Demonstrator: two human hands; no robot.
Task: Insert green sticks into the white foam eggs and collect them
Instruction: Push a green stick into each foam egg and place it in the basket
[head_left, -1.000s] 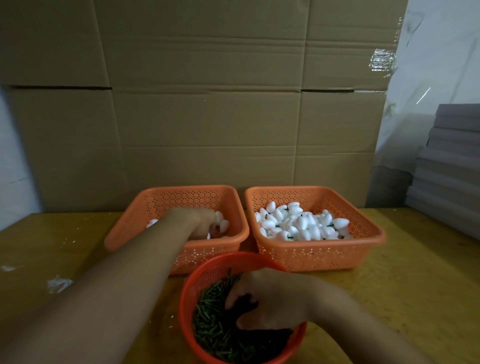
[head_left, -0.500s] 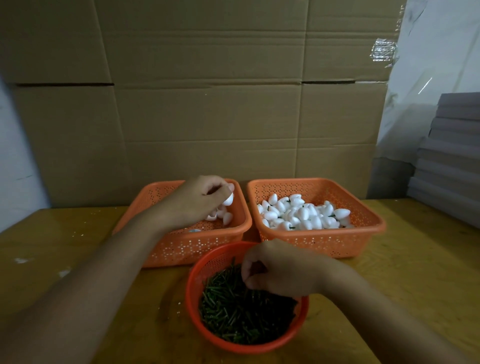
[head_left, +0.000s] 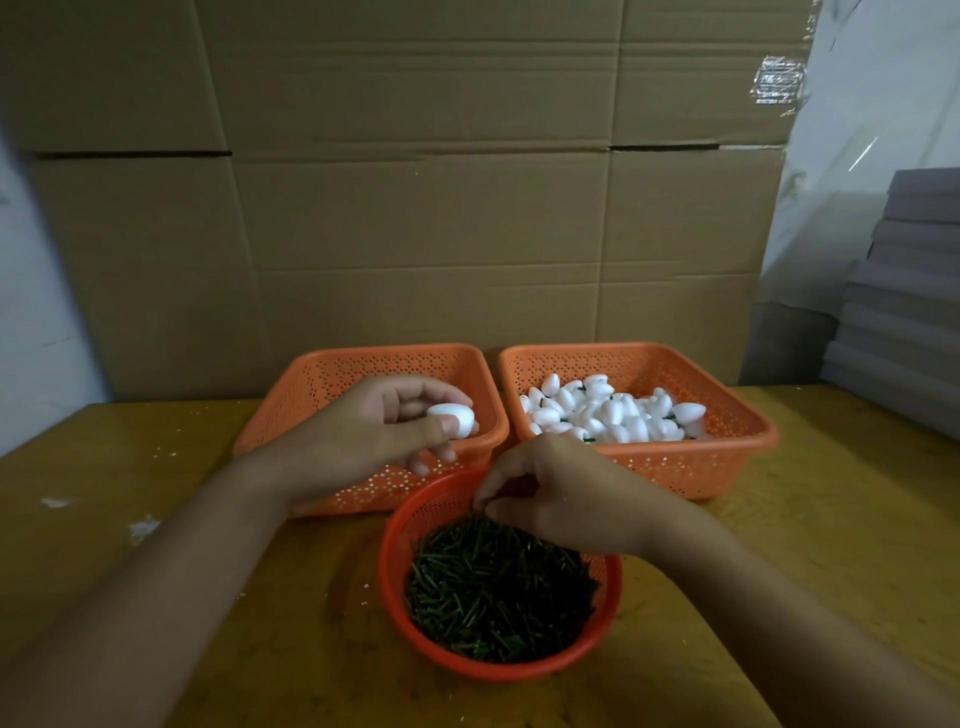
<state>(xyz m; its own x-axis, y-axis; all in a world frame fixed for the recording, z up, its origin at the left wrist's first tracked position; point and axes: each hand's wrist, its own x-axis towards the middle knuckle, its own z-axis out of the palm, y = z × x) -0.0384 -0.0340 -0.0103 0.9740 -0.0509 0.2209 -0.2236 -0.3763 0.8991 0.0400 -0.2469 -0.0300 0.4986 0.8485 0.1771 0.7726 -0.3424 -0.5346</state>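
Here, left hand (head_left: 374, 436) pinching foam egg (head_left: 453, 418)

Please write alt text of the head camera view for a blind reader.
A person's left hand holds a white foam egg over the left orange basket, while the right hand pinches a green stick above a round red basket of sticks.

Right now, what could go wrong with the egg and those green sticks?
The left hand pinches the foam egg by its fingertips, so it might slip into the left basket. The right hand pinches a thin stick above the round basket; it could drop or go in crooked.
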